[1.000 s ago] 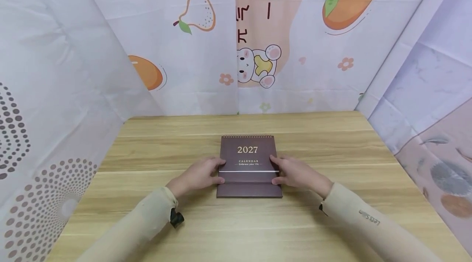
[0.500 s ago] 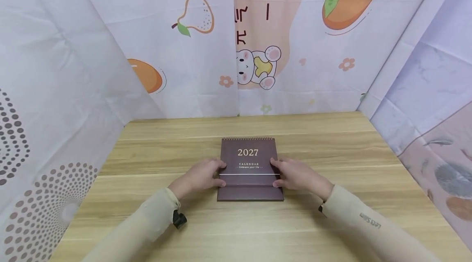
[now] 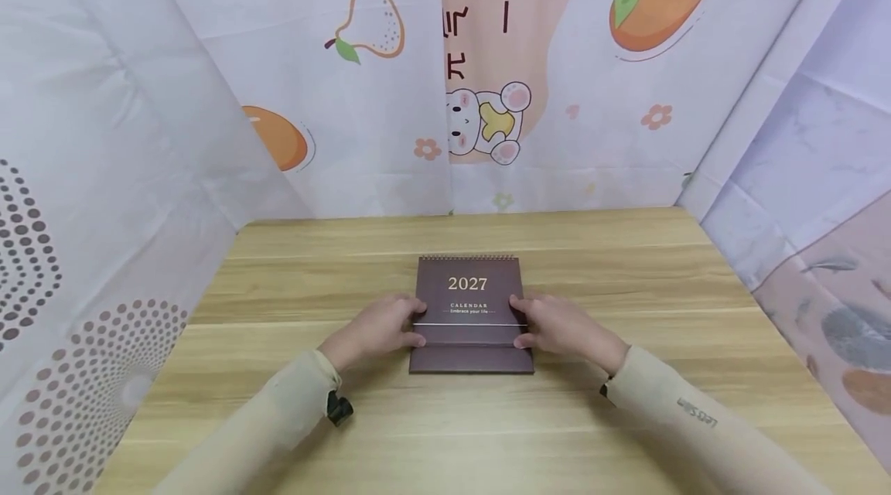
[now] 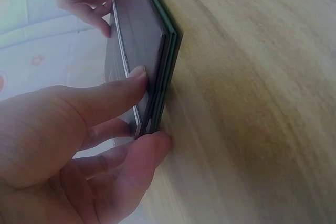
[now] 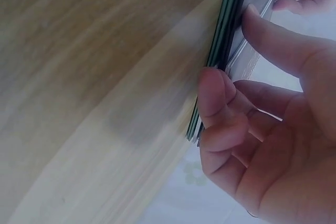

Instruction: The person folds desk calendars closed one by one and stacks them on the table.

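A dark maroon desk calendar (image 3: 469, 334) with gold "2027" lettering lies folded low on the table, its spiral binding along the far edge. A thin white line crosses its lower cover. My left hand (image 3: 376, 331) grips the left side, thumb on the cover and fingers at the edge. On the opposite side my right hand (image 3: 565, 329) holds it the same way. In the left wrist view, the left thumb (image 4: 118, 95) lies on the cover and fingertips sit at the layered, dark green edge. The right wrist view shows the right fingers (image 5: 212, 95) curled against that side's edge.
The calendar is in the middle of a light wood-grain table (image 3: 445, 425). Behind it hangs a white curtain (image 3: 390, 186) printed with fruit and a cartoon bear; more patterned cloth encloses the left and right sides. A small black device (image 3: 339, 407) is at the left wrist.
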Tool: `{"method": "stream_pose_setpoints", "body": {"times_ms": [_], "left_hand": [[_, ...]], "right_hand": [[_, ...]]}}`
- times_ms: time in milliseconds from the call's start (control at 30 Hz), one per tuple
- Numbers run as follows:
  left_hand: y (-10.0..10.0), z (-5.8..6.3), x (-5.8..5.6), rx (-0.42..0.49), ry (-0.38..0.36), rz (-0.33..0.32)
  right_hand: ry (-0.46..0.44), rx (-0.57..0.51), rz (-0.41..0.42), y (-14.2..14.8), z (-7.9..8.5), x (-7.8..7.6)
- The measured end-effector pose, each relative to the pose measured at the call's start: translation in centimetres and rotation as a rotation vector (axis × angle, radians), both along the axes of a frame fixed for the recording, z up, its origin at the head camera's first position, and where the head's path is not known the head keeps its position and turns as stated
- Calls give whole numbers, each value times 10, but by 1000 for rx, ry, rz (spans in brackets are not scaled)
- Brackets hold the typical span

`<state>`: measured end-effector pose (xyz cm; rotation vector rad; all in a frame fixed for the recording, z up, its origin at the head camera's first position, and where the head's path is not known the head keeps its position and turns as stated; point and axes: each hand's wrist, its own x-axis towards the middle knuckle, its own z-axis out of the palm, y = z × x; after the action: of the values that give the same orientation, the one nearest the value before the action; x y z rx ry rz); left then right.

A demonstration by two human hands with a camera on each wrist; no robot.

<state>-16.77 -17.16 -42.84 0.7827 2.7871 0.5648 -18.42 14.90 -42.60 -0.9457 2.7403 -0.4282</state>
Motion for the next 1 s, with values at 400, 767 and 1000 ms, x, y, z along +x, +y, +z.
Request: {"method": "stream_pose_setpoints", "body": {"times_ms": [400,767,1000], "left_hand": [[-5,-3,-2,-1,6,-11],[-7,2,-6,-52,74,-46],[-26,7,-6,-18,51,-52]], "right_hand": [[-2,3,5,-2,-3,-3],[13,18,31,3,-1,-9],[-44,-82,67,20,7,-17]]}}
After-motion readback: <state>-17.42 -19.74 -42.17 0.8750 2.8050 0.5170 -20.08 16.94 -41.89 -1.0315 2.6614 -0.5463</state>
